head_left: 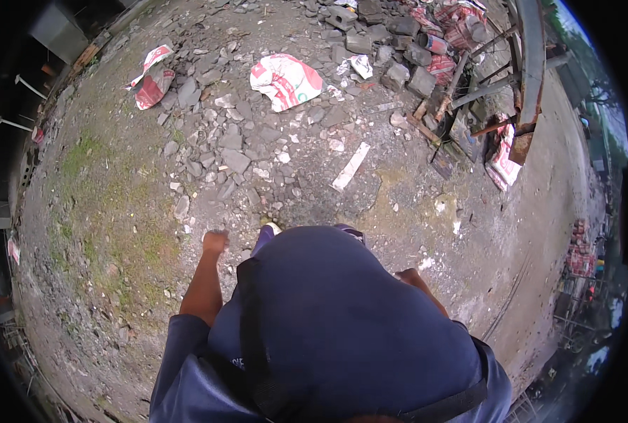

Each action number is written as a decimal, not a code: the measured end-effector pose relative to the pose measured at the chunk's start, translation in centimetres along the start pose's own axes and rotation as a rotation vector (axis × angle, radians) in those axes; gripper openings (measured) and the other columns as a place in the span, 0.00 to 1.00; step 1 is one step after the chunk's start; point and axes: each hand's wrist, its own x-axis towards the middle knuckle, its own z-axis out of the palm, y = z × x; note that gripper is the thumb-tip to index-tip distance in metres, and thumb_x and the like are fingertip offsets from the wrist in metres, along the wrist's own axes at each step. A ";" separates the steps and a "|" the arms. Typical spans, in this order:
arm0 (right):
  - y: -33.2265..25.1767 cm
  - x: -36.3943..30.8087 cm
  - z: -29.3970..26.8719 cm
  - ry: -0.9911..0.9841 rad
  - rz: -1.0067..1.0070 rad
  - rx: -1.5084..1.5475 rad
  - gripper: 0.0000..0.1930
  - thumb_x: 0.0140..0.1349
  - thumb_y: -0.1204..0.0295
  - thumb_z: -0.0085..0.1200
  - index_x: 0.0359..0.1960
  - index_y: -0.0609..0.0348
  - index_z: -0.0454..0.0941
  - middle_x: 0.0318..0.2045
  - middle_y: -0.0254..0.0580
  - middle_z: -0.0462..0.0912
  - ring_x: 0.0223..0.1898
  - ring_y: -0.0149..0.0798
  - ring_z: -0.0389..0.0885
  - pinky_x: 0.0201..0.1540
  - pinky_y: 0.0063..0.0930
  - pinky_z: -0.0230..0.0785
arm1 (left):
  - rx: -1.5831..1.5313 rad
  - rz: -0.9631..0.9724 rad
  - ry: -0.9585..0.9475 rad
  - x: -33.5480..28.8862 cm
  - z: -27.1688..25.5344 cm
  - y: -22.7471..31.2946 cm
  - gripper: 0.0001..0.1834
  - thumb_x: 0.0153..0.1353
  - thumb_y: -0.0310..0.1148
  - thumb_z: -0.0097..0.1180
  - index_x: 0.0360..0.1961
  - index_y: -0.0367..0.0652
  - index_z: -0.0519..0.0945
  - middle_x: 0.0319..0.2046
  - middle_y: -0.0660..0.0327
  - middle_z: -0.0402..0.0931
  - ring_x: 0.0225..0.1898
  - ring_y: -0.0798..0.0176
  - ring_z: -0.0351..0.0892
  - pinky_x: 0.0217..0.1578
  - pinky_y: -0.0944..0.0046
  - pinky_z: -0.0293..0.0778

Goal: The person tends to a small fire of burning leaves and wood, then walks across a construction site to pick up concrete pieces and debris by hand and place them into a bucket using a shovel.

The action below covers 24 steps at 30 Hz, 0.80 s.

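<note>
Left hand (216,242), right hand (408,274): we can't tell whether open or closed. We count one flat white strip (351,167) on rubbly grey ground (413,229).

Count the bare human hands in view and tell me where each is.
2: the bare left hand is left of the navy-blue cloth shirt's front; the bare right hand is by its right edge, partly hidden.
</note>
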 end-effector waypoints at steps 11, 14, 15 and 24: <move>-12.6 1.2 -1.0 -0.067 0.141 0.512 0.16 0.65 0.56 0.54 0.45 0.55 0.77 0.34 0.38 0.82 0.27 0.39 0.80 0.32 0.41 0.74 | 0.093 0.016 -0.223 9.4 2.0 13.4 0.19 0.58 0.42 0.64 0.26 0.32 0.80 0.20 0.56 0.81 0.19 0.63 0.79 0.22 0.62 0.75; -18.5 4.8 -6.1 -0.038 0.072 0.545 0.17 0.66 0.56 0.55 0.46 0.56 0.76 0.34 0.39 0.81 0.24 0.38 0.77 0.28 0.40 0.74 | 0.199 0.196 -0.283 13.5 0.5 13.7 0.17 0.60 0.41 0.61 0.27 0.35 0.78 0.20 0.57 0.80 0.18 0.62 0.78 0.19 0.62 0.73; -20.2 6.4 -8.1 -0.010 0.062 0.532 0.16 0.66 0.57 0.54 0.45 0.56 0.77 0.34 0.39 0.80 0.23 0.37 0.76 0.26 0.38 0.73 | 0.304 0.331 -0.280 14.8 -0.3 14.0 0.16 0.61 0.41 0.60 0.27 0.36 0.78 0.20 0.57 0.79 0.18 0.62 0.78 0.18 0.62 0.72; -44.0 18.8 -25.1 -0.045 -0.167 0.459 0.17 0.65 0.58 0.53 0.48 0.56 0.76 0.33 0.40 0.79 0.24 0.36 0.76 0.26 0.36 0.70 | -0.108 -0.168 0.177 16.7 -5.2 37.1 0.17 0.62 0.43 0.61 0.28 0.39 0.79 0.24 0.60 0.81 0.21 0.66 0.78 0.19 0.64 0.69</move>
